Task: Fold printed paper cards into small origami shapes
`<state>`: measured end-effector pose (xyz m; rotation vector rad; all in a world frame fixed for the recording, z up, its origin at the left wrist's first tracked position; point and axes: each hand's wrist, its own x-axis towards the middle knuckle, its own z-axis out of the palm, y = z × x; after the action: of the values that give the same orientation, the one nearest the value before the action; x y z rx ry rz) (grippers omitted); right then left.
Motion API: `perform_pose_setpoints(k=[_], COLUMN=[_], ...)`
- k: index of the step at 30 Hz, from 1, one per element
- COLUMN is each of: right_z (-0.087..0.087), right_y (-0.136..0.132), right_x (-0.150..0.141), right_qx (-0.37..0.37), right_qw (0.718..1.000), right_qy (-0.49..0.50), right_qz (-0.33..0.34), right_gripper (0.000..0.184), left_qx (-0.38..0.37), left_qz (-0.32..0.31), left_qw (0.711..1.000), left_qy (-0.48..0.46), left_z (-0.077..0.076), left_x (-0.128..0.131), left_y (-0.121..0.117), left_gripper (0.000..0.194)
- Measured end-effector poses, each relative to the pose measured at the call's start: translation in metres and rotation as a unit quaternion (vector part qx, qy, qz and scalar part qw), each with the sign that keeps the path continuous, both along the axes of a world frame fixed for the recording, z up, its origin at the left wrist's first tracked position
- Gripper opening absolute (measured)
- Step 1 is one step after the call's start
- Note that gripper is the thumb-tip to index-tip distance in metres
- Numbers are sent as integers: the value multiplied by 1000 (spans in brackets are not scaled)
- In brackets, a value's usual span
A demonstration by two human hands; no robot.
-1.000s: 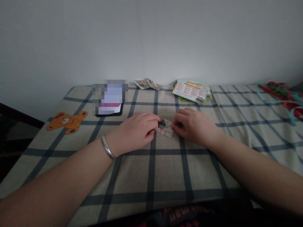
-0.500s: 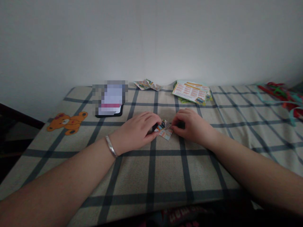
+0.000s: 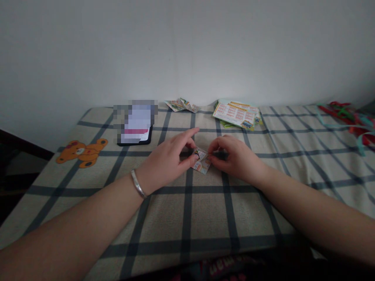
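Between my hands, just above or on the checked cloth, is a small folded piece of printed paper (image 3: 202, 166) with colourful patches and text. My left hand (image 3: 172, 154) has its thumb on the paper's left side, its index finger stretched out away from it and other fingers curled behind. At the paper's right corner my right hand (image 3: 231, 154) pinches with thumb and fingertips. A silver bangle (image 3: 138, 183) sits on my left wrist. Part of the paper is hidden by the fingers.
A phone (image 3: 134, 140) with a lit, blurred screen lies back left, near a bear-shaped cutout (image 3: 83, 153). Folded paper pieces (image 3: 181, 105) and a stack of printed sheets (image 3: 236, 114) lie by the wall. Red, green and teal ribbons (image 3: 351, 119) are at the right. Checked cloth (image 3: 166, 218) covers the table.
My left index finger has lifted and stretched outward, while the thumb has come over the paper. The paper has turned slightly or folded over. My right hand keeps its pinch, shifted slightly left.
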<state>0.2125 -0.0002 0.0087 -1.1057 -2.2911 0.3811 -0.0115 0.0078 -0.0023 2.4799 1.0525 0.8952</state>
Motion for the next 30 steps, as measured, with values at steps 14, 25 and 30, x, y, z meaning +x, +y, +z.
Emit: perform_pose_setpoints(k=[14,25,30], right_z=[-5,1,5], right_y=[-1,0,-1], right_x=[-2,-1,-1], right_qx=[-69,-26,42], right_qw=[991,996,998], right_qy=[108,84,54], right_qz=[29,11,16], right_gripper=[14,2,6], left_qx=[-120,29,126], left_qz=[29,0,-8], left_qw=[990,998,992], left_qy=[-63,-62,18], left_z=[7,15,14], left_x=[7,5,4], left_y=[-1,-6,-4], left_gripper=[9,6,11])
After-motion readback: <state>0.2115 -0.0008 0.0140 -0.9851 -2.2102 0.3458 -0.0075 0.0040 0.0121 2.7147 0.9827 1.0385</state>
